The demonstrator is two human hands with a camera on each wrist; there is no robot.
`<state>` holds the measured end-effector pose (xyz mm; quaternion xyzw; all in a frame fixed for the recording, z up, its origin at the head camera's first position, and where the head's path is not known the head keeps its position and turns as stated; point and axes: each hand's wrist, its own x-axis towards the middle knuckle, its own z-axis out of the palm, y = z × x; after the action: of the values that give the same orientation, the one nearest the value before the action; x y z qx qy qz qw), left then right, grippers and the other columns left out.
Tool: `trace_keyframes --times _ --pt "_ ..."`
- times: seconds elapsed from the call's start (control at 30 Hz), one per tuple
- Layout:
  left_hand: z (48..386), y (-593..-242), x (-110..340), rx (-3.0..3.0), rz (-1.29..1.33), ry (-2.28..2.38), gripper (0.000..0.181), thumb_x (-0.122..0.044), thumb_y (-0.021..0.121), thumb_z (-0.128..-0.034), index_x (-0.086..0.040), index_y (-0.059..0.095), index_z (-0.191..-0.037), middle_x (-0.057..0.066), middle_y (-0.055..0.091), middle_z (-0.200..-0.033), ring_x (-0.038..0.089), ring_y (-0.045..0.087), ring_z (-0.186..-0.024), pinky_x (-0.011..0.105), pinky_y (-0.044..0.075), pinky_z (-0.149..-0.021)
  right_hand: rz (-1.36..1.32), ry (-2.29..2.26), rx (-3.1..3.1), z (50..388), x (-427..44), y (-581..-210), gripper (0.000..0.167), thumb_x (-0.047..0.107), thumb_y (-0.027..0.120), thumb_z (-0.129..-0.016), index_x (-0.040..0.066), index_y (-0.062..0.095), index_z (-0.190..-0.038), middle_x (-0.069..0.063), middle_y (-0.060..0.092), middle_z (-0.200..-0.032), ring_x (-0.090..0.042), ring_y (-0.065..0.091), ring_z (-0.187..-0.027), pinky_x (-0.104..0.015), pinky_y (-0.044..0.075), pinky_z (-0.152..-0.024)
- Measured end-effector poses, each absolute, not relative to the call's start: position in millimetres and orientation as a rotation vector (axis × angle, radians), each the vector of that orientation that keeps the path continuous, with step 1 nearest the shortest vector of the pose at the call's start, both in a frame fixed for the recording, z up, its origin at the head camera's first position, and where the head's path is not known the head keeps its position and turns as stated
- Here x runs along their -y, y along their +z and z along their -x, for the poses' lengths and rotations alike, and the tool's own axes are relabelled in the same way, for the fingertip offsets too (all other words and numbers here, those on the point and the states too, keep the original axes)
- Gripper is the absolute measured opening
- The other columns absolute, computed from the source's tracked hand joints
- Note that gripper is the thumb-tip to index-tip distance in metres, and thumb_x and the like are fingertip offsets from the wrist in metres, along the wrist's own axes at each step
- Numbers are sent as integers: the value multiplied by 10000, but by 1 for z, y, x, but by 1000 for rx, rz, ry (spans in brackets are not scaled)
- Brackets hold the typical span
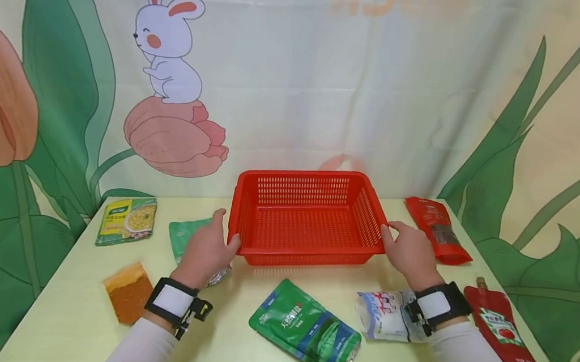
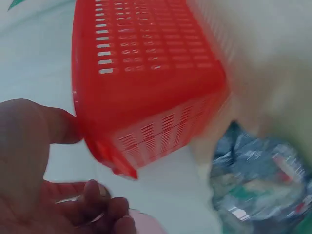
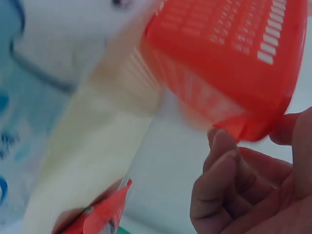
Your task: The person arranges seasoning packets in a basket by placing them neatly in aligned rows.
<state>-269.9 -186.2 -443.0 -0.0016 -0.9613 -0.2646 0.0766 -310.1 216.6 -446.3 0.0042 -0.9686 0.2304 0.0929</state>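
Left hand (image 1: 206,252) and right hand (image 1: 411,254) have got the red plastic basket (image 1: 310,253) pinched by its ends, fingers half-curled, green pouch (image 1: 304,330) just lying on the tabletop (image 1: 228,341).

The red basket (image 1: 310,255) blocks the far middle, but bare table (image 1: 229,329) leaves passage left of the green pouch (image 1: 304,330).

At the rear I have a printed curtain (image 1: 302,91) showing a white rabbit (image 1: 178,38). It stands behind a pale yellow table (image 1: 61,322). On the left side I register a yellow-and-green packet (image 1: 127,222), an orange-brown packet (image 1: 129,294) and a partly hidden teal packet (image 1: 182,236). Front centre: a green pouch (image 1: 304,330), lying diagonally. To its right: a white-and-blue packet (image 1: 386,316). Right edge: a red pouch (image 1: 437,229) behind a dark-red spouted pouch (image 1: 504,334).
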Motion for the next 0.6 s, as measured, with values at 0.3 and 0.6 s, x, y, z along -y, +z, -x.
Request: trace_keyframes --times 0.3,0.6 --pt "271 -428 161 2788 636 -559 421 -382 743 -925 -106 707 -1240 70 680 -1140 222 587 -1048 378 577 -873 5 582 2878 336 -254 -435 455 315 577 -1009 -79 662 -1219 -285 722 -1113 -385 659 -880 -469 573 -725" --pt "285 -441 144 2956 745 -430 228 -392 809 -871 -188 730 -933 -84 632 -739 90 565 -693 220 491 -645 61 397 2926 372 -307 -458 329 264 650 -933 -49 683 -837 -214 681 -759 -353 592 -704 -372 462 -536"
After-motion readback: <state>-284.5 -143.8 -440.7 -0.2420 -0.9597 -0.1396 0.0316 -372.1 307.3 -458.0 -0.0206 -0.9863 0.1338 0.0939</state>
